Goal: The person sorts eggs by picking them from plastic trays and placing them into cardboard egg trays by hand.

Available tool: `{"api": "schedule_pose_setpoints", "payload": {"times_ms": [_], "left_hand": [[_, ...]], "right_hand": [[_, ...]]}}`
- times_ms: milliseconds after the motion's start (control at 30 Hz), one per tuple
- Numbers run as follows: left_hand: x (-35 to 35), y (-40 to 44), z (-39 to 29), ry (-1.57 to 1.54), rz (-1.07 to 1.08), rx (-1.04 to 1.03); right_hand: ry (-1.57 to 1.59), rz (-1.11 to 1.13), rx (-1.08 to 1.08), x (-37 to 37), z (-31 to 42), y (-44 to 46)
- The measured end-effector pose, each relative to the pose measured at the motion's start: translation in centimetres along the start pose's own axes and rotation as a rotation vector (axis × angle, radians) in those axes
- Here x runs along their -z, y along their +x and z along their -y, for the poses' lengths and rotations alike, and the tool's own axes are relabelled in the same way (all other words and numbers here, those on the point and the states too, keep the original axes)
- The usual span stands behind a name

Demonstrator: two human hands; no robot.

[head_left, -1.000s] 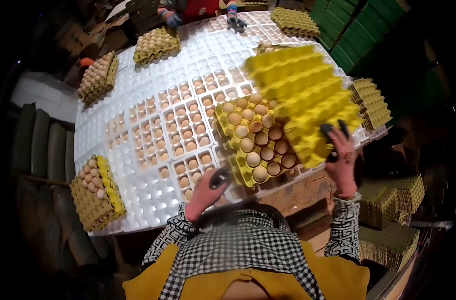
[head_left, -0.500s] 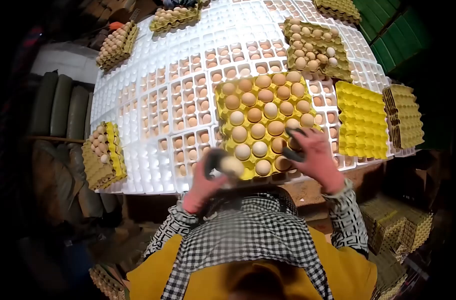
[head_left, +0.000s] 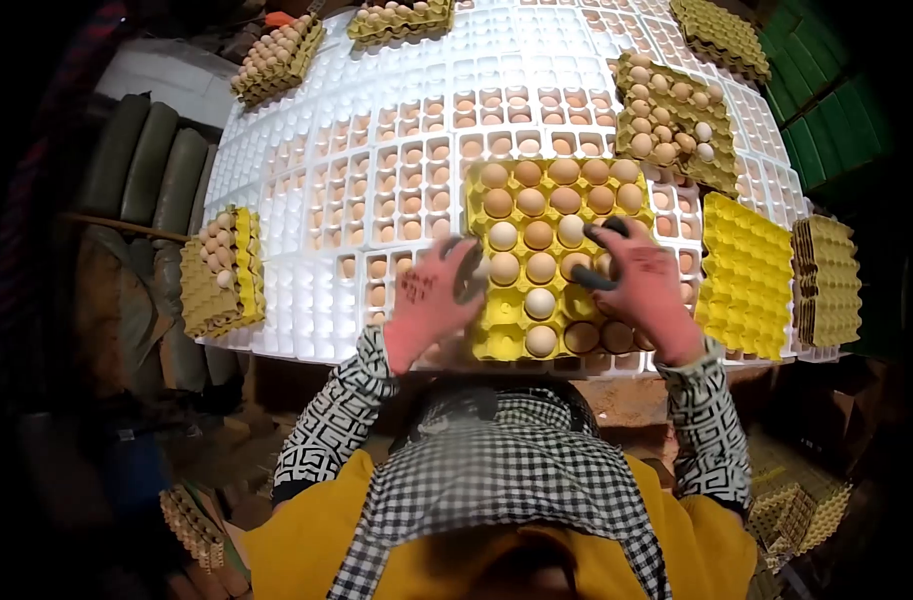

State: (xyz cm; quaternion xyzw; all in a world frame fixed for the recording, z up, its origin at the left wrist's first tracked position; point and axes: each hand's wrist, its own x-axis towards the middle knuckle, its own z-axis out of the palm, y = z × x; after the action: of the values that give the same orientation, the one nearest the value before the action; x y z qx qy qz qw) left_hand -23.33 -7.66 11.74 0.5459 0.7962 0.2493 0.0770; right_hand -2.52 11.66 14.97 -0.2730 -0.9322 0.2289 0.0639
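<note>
A yellow egg tray (head_left: 504,312) sits before me, mostly filled with brown and pale eggs. Some cups at its near left corner hold none. At the tray's left edge is my left hand (head_left: 438,290), in a pink glove with dark fingertips. Its thumb and fingers are curved but apart, with no egg clearly visible between them. Over the eggs on the right side reaches my right hand (head_left: 644,278), gloved alike, with fingers spread. Its thumb is close to a brown egg (head_left: 575,266). The hand hides a few eggs beneath it.
White molded trays (head_left: 306,295) cover the table, many holding eggs. An unfilled yellow tray (head_left: 746,275) and a stack of trays (head_left: 826,280) lie at right. Another egg tray (head_left: 666,125) stands behind, and stacked egg trays (head_left: 221,270) at left. Green crates (head_left: 826,125) stand beyond.
The egg in my left hand is gone from view, and that hand has moved up to the tray's left edge. A cup at the front left is now bare. My right hand stays over the tray.
</note>
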Motion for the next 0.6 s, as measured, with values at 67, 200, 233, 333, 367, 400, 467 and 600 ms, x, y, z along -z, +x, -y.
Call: {"api": "schedule_pose_setpoints", "payload": {"times_ms": [67, 200, 233, 333, 367, 400, 467, 600], "left_hand": [[-0.2, 1.5, 0.0, 0.109, 0.064, -0.02], [0.2, 3.6, -4.4, 0.355, 0.476, -0.019], [-0.8, 3.4, -4.1, 0.425, 0.431, -0.048], [-2.4, 3.2, -3.8, 0.55, 0.35, -0.068], [-2.4, 3.1, -3.9, 0.584, 0.344, -0.067], [-2.0, 3.4, -4.0, 0.572, 0.385, -0.061], [-1.3, 3.6, -2.8, 0.453, 0.388, -0.053], [-0.4, 1.8, -0.2, 0.001, 0.175, 0.073]], "right_hand": [[-0.445, -0.006, 0.141, -4.4, -1.1, 0.1], [-0.445, -0.078, 0.154, -5.7, -1.8, 0.4], [-0.337, -0.116, 0.1, -4.3, -1.9, 0.4], [-0.426, -0.377, 0.138, -1.8, -2.7, 2.0], [-0.488, -0.259, 0.12, -1.6, -2.7, 3.0], [-0.549, -0.151, 0.102, -1.5, -2.6, 4.1], [-0.505, -0.092, 0.17, -2.3, -2.4, 5.4], [-0.455, 0.085, 0.176, -2.6, -1.2, 5.4]]}}
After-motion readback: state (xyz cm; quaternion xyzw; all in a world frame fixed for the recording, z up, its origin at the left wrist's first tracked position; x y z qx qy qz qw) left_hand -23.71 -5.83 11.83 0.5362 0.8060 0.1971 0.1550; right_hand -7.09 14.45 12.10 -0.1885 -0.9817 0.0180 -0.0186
